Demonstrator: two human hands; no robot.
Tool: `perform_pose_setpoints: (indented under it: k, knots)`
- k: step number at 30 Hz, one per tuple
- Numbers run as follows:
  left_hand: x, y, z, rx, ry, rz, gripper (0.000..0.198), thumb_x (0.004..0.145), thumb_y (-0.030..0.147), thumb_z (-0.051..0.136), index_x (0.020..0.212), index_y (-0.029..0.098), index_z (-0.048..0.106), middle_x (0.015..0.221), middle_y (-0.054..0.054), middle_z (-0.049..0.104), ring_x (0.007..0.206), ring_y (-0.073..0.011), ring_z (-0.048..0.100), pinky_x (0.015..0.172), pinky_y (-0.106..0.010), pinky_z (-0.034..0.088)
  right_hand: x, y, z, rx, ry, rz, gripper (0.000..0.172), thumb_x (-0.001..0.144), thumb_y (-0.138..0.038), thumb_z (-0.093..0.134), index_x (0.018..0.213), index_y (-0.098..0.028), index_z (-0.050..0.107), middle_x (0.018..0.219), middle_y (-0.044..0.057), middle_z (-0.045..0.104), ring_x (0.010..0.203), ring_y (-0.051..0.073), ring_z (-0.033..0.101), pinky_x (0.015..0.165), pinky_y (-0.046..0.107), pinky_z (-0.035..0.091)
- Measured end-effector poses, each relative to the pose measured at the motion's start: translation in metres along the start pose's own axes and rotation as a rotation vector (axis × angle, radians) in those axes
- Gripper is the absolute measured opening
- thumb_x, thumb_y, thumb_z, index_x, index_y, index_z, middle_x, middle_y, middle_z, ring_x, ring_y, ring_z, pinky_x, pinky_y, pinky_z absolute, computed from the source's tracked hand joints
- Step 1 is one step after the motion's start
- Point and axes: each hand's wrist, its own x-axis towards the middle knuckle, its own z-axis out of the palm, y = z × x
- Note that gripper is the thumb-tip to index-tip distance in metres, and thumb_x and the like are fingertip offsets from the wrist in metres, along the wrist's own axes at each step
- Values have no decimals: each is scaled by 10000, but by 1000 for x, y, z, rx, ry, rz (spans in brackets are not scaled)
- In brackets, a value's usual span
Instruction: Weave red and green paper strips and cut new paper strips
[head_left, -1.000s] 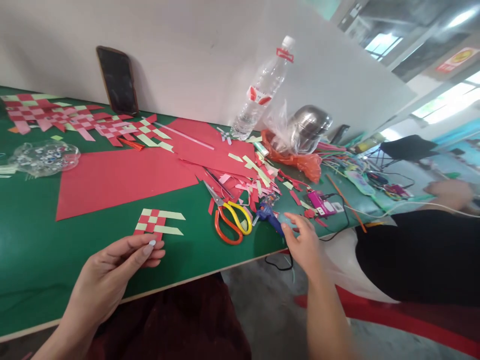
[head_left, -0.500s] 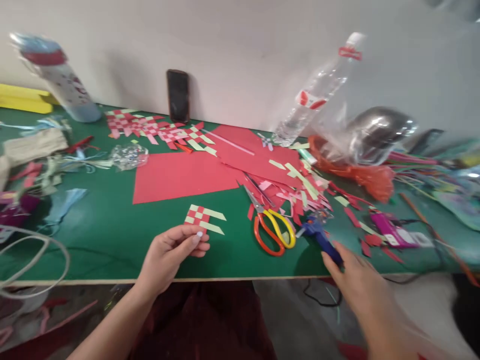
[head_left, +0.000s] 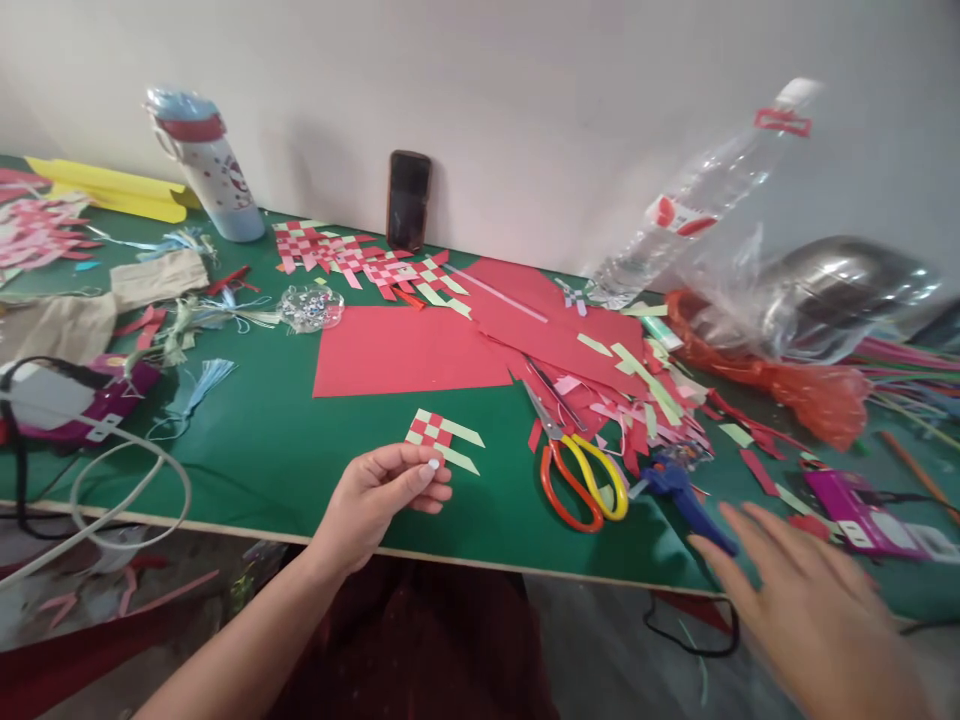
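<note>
Between the thumb and fingers of my left hand point(head_left: 379, 505) is a small woven paper piece point(head_left: 433, 430) in red and pale green checks, with two pale green strips pointing right. My right hand point(head_left: 814, 590) is spread, its fingers apart, just right of the handle of a blue glue gun point(head_left: 691, 508) lying on the green table. Whether a fingertip touches the handle I cannot tell. Scissors point(head_left: 576, 478) with one orange and one yellow handle lie left of the glue gun. Red paper sheets point(head_left: 409, 350) lie behind my left hand.
Several woven paper pieces point(head_left: 337, 250) lie below an upright phone point(head_left: 409, 200). Paper scraps point(head_left: 637, 400) are heaped behind the scissors. A clear plastic bottle point(head_left: 694, 190) leans at the wall. A bead bag point(head_left: 311, 308), blue tassel point(head_left: 202, 390) and drink flask point(head_left: 217, 175) are left.
My right hand has let go of the glue gun handle and spread its fingers, moving right. My left hand keeps the woven piece. The camera view has swung left.
</note>
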Motion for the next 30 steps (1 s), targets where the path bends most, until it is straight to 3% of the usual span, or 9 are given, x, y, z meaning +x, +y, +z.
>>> perform_pose_setpoints:
  k: [1,3,5,8,11,16,23,30]
  knots:
    - [0,1,1,-9,-10,-19,239,790,327,777,931,143,722,851,-64,764,716,-150,726,655,-235,594,6,-15,-8,-39,40,-67,236,894,-447,514,957,-327,708,1021,128,736,979,353,671,842,535,484]
    - [-2,2,4,-49,-36,-63,234,775,320,790,912,142,722,847,-64,765,706,-146,726,629,-217,584,18,-56,-18,-56,245,-75,268,887,-351,592,1146,-337,659,1041,133,718,952,322,669,922,537,473]
    - [-6,3,8,-120,-62,-109,232,754,311,808,887,141,723,826,-61,765,692,-140,725,598,-194,571,28,-104,-17,80,291,-157,346,876,-278,633,1213,-353,607,982,85,698,888,274,662,863,504,513]
    - [-15,4,13,-230,-75,-177,252,714,301,838,866,135,723,802,-62,764,668,-138,724,566,-180,561,41,-170,0,357,238,-371,325,849,-175,674,1140,-304,612,931,45,660,900,228,634,800,423,550]
    - [-22,5,11,-269,-66,-199,258,706,292,845,871,133,725,815,-67,764,677,-143,727,584,-193,575,52,-210,21,513,199,-424,268,851,-130,668,1090,-239,619,991,65,637,962,220,589,818,408,550]
    - [-22,11,2,-231,-37,-141,242,716,290,837,861,124,737,784,-57,754,672,-130,715,602,-187,569,63,-228,36,599,149,-412,233,864,-143,653,1069,-254,644,1037,66,617,994,220,561,821,408,551]
    - [-19,6,3,-186,-61,-106,230,756,357,801,824,143,751,753,-53,750,693,-137,705,658,-225,573,64,-229,41,586,185,-397,269,838,-93,663,1030,-282,675,1050,58,607,1010,223,557,817,414,551]
    - [-18,3,6,-6,-25,-31,321,754,431,784,889,141,775,782,-85,760,770,-200,721,693,-282,585,66,-224,43,496,205,-430,301,826,-78,678,1045,-284,673,1065,54,623,1033,232,541,854,427,542]
